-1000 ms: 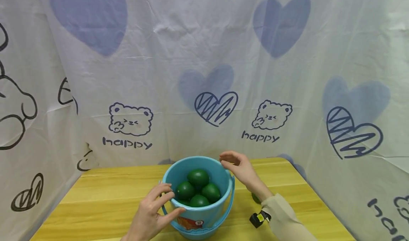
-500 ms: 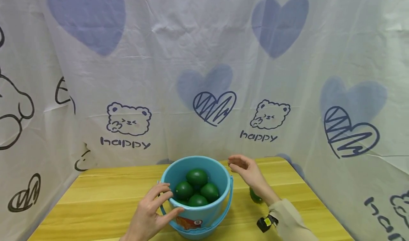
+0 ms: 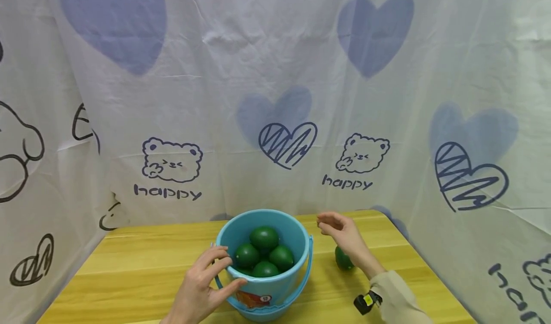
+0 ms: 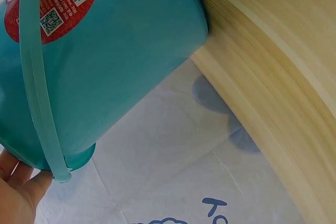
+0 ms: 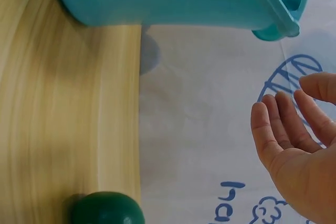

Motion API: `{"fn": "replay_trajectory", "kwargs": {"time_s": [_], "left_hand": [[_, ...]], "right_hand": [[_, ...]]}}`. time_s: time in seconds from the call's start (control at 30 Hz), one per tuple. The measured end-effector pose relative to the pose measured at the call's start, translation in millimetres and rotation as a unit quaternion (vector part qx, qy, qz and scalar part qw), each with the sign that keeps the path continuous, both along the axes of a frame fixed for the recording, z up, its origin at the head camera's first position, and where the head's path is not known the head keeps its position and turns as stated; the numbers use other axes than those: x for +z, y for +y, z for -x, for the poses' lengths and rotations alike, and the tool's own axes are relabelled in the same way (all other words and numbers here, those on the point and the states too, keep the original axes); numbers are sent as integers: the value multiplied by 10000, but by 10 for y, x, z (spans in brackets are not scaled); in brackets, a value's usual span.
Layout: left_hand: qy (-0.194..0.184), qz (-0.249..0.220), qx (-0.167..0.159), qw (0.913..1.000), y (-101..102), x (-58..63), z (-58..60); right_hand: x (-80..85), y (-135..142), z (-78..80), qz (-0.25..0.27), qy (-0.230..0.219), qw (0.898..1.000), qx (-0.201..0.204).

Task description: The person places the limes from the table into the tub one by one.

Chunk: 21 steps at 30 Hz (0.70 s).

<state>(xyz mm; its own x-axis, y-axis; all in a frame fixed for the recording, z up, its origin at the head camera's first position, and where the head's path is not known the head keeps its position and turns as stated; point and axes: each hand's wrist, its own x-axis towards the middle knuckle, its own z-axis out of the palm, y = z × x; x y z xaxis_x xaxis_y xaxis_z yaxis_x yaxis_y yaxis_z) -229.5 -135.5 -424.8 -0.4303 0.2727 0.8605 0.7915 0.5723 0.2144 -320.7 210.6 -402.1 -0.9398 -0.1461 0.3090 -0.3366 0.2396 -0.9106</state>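
Observation:
A light blue bucket [image 3: 289,283] stands upright on the table, with several dark green oval fruits [image 3: 264,238] like avocados inside. My left hand [image 3: 199,284] touches the bucket's left rim, its fingers and thumb spread. In the left wrist view its fingers [image 4: 35,186] meet the rim beside the handle's joint [image 4: 62,174]. My right hand [image 3: 347,238] hovers to the right of the bucket, apart from it, with nothing between its loosely bent fingers. Below and behind that forearm lies one more green fruit [image 3: 342,259] on the table, also visible in the right wrist view.
The bucket's handle [image 3: 308,266] hangs down around its front. A wood-grain table [image 3: 142,266] carries everything, its far edge close to a white printed curtain [image 3: 228,171]. A small black-and-yellow device [image 3: 365,302] sits at the right wrist.
My right hand has moved right, away from the bucket's rim, and more of the fruit on the table shows. The left hand stays at the rim. The bucket keeps its place.

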Motion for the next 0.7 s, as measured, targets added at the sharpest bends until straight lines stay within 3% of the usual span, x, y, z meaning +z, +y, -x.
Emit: {"fn": "replay_trajectory", "kwargs": {"time_s": [0.47, 0.7], "left_hand": [[16, -20, -90, 10000, 7, 4, 5], [50, -62, -100, 9999, -1, -7, 7]], "right_hand": [[-198, 196, 0, -539, -222, 9959, -692], [-351, 310, 38, -1734, -12, 9771, -1232]]}}
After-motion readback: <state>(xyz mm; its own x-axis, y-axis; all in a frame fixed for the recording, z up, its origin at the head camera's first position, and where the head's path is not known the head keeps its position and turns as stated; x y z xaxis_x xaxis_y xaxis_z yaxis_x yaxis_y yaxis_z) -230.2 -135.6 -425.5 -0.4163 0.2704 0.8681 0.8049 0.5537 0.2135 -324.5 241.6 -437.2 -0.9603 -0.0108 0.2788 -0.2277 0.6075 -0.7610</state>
